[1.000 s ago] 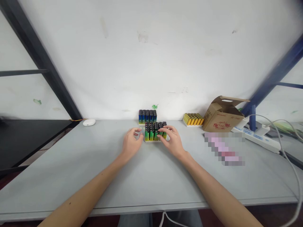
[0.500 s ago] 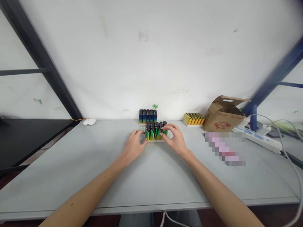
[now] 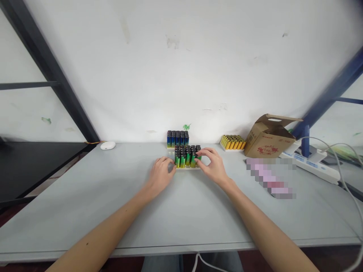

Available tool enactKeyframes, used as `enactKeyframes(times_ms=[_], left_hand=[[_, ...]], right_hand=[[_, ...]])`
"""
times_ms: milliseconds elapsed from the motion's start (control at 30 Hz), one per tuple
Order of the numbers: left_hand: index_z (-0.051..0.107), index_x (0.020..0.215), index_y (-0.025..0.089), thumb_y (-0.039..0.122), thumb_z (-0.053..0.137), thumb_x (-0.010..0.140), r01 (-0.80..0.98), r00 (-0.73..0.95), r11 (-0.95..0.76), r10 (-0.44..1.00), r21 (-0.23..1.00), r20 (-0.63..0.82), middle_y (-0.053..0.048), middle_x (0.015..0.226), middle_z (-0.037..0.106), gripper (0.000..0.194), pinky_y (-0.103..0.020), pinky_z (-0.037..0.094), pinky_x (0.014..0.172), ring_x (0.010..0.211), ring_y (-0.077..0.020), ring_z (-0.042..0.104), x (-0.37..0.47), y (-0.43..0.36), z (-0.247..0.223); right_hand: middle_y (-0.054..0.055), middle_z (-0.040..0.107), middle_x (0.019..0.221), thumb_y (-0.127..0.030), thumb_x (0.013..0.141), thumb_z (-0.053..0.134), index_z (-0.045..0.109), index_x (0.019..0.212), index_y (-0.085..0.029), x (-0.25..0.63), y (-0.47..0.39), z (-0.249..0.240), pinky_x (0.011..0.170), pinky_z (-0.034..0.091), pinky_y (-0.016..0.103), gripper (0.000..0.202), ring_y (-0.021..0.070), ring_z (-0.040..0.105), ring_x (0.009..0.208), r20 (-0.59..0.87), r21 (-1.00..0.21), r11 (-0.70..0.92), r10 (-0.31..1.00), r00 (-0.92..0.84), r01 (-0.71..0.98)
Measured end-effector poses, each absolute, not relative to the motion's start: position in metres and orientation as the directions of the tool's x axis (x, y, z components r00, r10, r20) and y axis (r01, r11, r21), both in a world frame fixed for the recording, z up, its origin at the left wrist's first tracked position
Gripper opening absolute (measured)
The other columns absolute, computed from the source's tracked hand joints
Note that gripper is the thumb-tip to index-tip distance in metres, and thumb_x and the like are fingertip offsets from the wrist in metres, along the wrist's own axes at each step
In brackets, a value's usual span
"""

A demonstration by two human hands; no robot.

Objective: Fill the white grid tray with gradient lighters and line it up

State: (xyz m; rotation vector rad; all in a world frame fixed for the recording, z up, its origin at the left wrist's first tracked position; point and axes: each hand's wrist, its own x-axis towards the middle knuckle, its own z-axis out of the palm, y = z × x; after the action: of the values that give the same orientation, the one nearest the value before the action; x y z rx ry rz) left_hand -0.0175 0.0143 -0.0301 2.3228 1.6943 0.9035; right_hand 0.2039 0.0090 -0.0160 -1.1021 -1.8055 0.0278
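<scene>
Green-and-yellow batteries with black tops [image 3: 182, 159] stand upright in rows on a white tray [image 3: 188, 168] near the middle of the table. My left hand [image 3: 162, 172] rests at the tray's left end, fingers curved and apart, holding nothing I can see. At the right end is my right hand [image 3: 211, 164], thumb and fingers curved apart beside the front right battery; no battery is visibly lifted. Behind stands a group of blue batteries [image 3: 177, 139] on another white tray, close to the wall.
Yellow batteries [image 3: 233, 142] sit on a tray at the back right, beside an open cardboard box [image 3: 268, 139]. A power strip [image 3: 314, 168] with cables and a blurred pink item [image 3: 268, 177] lie further right. A white case [image 3: 108, 145] is at the back left.
My right hand has shifted slightly right, away from the front row, and the front right battery now stands upright. My left hand has barely moved.
</scene>
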Motion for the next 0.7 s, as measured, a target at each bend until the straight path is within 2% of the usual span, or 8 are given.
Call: enactKeyframes(times_ms=[333, 433, 567, 700], left_hand=[[0.063, 0.086, 0.023, 0.028, 0.051, 0.086, 0.829, 0.184, -0.358, 0.900, 0.430, 0.395, -0.004, 0.097, 0.067, 0.014, -0.039, 0.046, 0.084, 0.099, -0.0262, 0.057, -0.017, 0.013, -0.031], [0.064, 0.087, 0.022, 0.028, 0.051, 0.086, 0.835, 0.182, -0.353, 0.901, 0.423, 0.394, -0.005, 0.097, 0.068, 0.014, -0.039, 0.046, 0.083, 0.099, -0.0264, 0.057, -0.017, 0.013, -0.030], [0.063, 0.086, 0.022, 0.029, 0.050, 0.086, 0.832, 0.194, -0.369, 0.893, 0.414, 0.406, -0.004, 0.097, 0.067, 0.015, -0.038, 0.046, 0.083, 0.098, -0.0260, 0.057, -0.017, 0.014, -0.031], [0.063, 0.086, 0.022, 0.029, 0.050, 0.087, 0.830, 0.203, -0.375, 0.892, 0.413, 0.403, -0.004, 0.097, 0.067, 0.015, -0.039, 0.047, 0.083, 0.097, -0.0258, 0.056, -0.018, 0.014, -0.033]], right_hand=[[0.007, 0.068, 0.097, -0.028, 0.084, 0.063, 0.068, 0.096, -0.025, 0.197, 0.011, -0.025, 0.089, 0.052, 0.042, 0.013, 0.0240, 0.060, 0.103, 0.741, -0.445, 0.622, 0.660, -0.125, 0.644], [0.007, 0.068, 0.100, -0.027, 0.086, 0.061, 0.068, 0.098, -0.025, 0.194, 0.012, -0.026, 0.093, 0.050, 0.042, 0.014, 0.0245, 0.057, 0.109, 0.761, -0.382, 0.637, 0.628, -0.164, 0.670], [0.008, 0.061, 0.119, -0.027, 0.086, 0.059, 0.069, 0.100, -0.025, 0.192, 0.012, -0.027, 0.102, 0.042, 0.047, 0.017, 0.0269, 0.047, 0.120, 0.797, -0.255, 0.602, 0.574, -0.188, 0.757], [0.010, 0.054, 0.127, -0.028, 0.086, 0.058, 0.066, 0.109, -0.024, 0.192, 0.011, -0.026, 0.103, 0.041, 0.049, 0.025, 0.0285, 0.044, 0.125, 0.769, -0.221, 0.569, 0.601, -0.217, 0.792]])
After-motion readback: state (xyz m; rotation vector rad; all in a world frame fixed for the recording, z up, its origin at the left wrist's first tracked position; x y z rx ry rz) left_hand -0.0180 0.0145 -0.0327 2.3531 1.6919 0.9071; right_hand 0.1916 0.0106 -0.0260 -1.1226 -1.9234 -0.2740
